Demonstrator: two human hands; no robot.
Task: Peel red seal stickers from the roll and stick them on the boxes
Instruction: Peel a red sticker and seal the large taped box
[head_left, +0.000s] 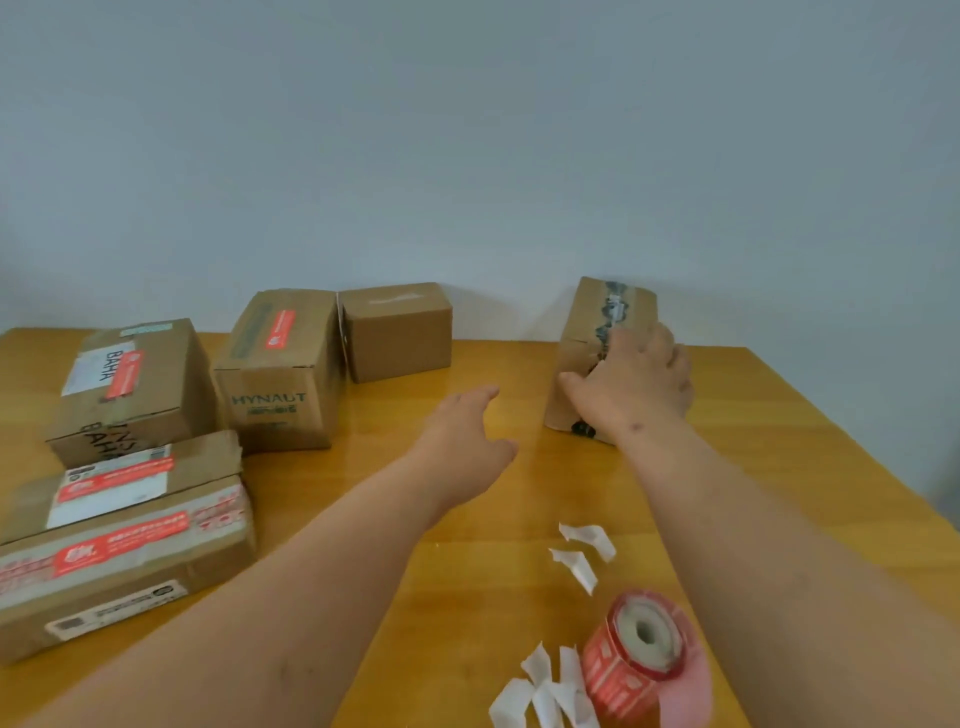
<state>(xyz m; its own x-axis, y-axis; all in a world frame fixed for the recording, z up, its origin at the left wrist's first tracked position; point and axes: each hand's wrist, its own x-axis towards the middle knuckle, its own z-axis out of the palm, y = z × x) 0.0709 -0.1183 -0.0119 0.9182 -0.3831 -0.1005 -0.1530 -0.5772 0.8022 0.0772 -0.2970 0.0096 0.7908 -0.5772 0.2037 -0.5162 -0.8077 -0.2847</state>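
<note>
At the far right of the glossy yellow-brown wooden surface (779, 467), the right hand (636, 382) lies over the near upper edge of an unsealed brown cardboard box with torn grey tape along its top (597, 332), fingers curled over the far side and thumb down the near face, so it grips the box. The left hand (467, 436) hangs above the bare wood to the left of that box, fingers relaxed and loosely spread, holding nothing and touching nothing, its fingertips pointing toward the box's near left corner. The box's long axis runs away from the person toward the pale wall, tilted a little to the right; the right hand is already on it, and the left is near but apart. From the hands, the roll of red printed seal stickers on a grey card core (641, 647) lies back toward the person, near the right forearm at the lower edge of the view, on its side with the core's hole facing up and toward the camera. White peeled backing strips (545, 691) lie just beside the roll and a little beyond it. The likely next move is to draw the box nearer the roll, though that is a judgement. Well apart on the left stand cardboard boxes already bearing red seal stickers (130, 379); one plain small box (397, 332) at the back shows no red sticker.
</note>
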